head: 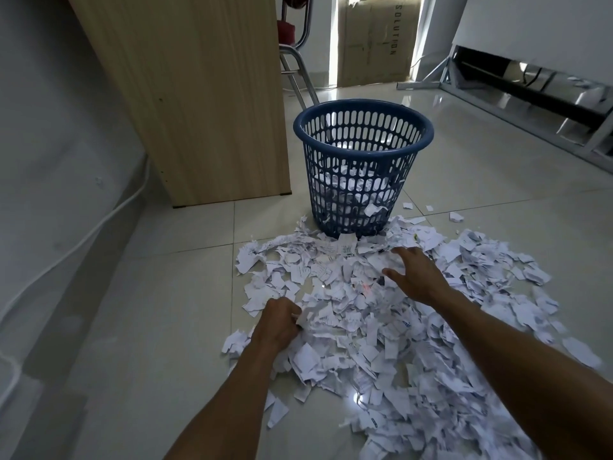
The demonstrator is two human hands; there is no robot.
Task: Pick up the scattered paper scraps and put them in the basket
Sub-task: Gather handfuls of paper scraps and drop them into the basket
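Observation:
A wide heap of torn white paper scraps (381, 330) covers the tiled floor in front of me. Behind it stands a blue slotted plastic basket (363, 127), upright, with scraps showing through its lower wall. My left hand (278, 322) rests at the heap's left edge, its fingers curled around some scraps. My right hand (414, 272) hovers flat over the far part of the heap, fingers spread, holding nothing, a short way in front of the basket's base.
A tall wooden cabinet (199, 94) stands left of the basket, close to it. A white cable (83, 237) runs along the left wall. Behind the basket are chair legs (298, 81) and a cardboard box (374, 41); a metal frame (530, 94) lies at right.

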